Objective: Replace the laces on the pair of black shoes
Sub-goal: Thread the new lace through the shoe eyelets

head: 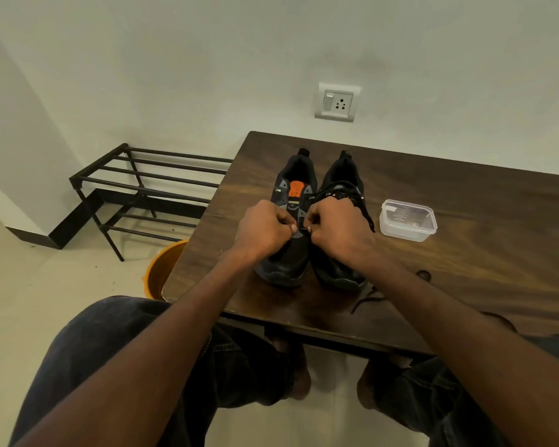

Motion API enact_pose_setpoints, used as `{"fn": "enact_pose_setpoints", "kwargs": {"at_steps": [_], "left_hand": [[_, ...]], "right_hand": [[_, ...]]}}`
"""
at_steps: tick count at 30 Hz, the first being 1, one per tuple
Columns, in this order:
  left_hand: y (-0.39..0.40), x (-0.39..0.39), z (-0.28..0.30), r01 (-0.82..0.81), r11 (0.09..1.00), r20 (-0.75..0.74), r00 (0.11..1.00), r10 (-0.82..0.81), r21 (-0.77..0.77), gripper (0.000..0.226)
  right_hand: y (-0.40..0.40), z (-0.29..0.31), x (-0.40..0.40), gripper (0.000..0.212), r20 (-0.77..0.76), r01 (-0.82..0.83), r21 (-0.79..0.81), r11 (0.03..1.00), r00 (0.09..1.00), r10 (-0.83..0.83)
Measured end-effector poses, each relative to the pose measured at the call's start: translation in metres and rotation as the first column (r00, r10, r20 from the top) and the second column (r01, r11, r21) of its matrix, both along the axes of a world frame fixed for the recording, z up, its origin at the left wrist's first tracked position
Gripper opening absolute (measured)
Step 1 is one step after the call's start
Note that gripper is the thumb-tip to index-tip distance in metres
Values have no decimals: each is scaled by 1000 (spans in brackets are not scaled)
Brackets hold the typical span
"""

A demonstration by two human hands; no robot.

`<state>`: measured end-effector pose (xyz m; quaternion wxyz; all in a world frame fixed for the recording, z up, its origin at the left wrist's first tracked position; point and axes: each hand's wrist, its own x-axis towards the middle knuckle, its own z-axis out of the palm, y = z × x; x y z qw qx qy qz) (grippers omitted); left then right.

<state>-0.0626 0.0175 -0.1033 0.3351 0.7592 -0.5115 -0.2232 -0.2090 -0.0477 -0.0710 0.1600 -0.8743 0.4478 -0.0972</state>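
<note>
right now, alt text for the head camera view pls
Both hands, left hand and right hand, pinch a lace end over two black shoes on a dark wooden table. A lidded clear plastic box sits to the right.

Both fists curled: left hand (pixel 265 229), right hand (pixel 338 225) pinching something small over unlaced left shoe (pixel 289 201); laced right shoe (pixel 341 188) beside.

left black shoe (pixel 292 201): small pale mark on the side panel, too small to read. right black shoe (pixel 342 195): pale lettering along the lace (pixel 352 196), illegible. clear plastic box (pixel 408 220): printed label inside, blurred. no text legible anywhere.
</note>
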Motion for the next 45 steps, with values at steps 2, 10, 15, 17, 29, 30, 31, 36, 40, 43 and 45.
{"fn": "enact_pose_setpoints", "kwargs": {"at_steps": [2,10,15,17,29,30,31,36,40,43,45], "left_hand": [[-1,2,1,1,1000,-23,1000,0,21,11],[-2,2,5,-9,999,-36,999,10,34,5],[4,5,18,52,999,-21,998,-52,11,5],[9,10,26,18,1000,-60,998,-19,-16,7],[16,36,48,31,961,-94,994,-59,-275,15],[14,39,43,34,970,-70,996,-52,-241,21],[13,42,37,57,980,-2,998,-58,-190,31],[12,44,16,210,977,281,936,-214,45,62],[6,44,22,269,961,326,904,-276,70,58],[2,44,22,277,947,336,887,-316,160,56],[0,44,22,278,946,339,884,-320,169,55]], "right_hand": [[2,-3,0,22,94,-13,19,1000,996,11],[0,-3,4,42,22,-176,-37,984,984,177],[-4,-2,5,37,-109,-250,-62,966,964,242],[-6,0,3,42,-119,-244,-70,967,965,235],[6,19,0,20,661,-303,497,813,740,-129],[7,18,-1,22,684,-316,539,781,706,-186],[7,17,-1,22,686,-306,563,768,691,-227],[3,1,2,18,623,-144,519,842,739,-258],[1,-3,3,17,589,-85,394,915,787,-181],[3,1,4,11,565,-55,330,942,811,-151],[3,1,4,11,561,-67,295,953,819,-116]]}}
